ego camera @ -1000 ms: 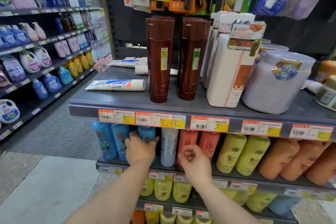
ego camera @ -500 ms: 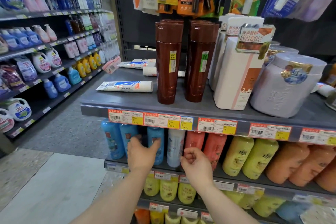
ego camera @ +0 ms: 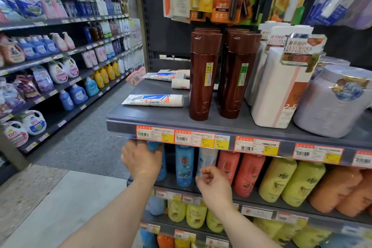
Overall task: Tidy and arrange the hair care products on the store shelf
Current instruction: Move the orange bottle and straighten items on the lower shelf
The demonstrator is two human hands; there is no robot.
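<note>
I have my left hand [ego camera: 142,160] up on the second shelf [ego camera: 261,202], its fingers curled round the top of a light blue bottle [ego camera: 160,164] at the shelf's left end, right under the strip of price tags [ego camera: 182,138]. My wrist hides most of that bottle, so I cannot tell how firm the hold is. My right hand [ego camera: 214,184] hangs in front of the same row with its fingers loosely curled, holding nothing; its fingertips [ego camera: 203,173] sit just before the pale white-blue bottle [ego camera: 207,160].

The relation the next move turns on, as I judge it: between my two hands stands the blue bottle [ego camera: 184,166], upright, long axis running twelve to six. It lies toward three o'clock from my left hand and toward ten o'clock from my right, with a dark gap separating it from the one I hold. My left hand is the nearer to that gap, so closing it probably falls to the left, sliding its bottle toward three o'clock.

Up at twelve o'clock, on the top shelf [ego camera: 153,122], a white and blue tube [ego camera: 154,100] lies flat, long axis nine to three, beside two upright brown bottles [ego camera: 220,74]. It looks to need standing or straightening later.
</note>
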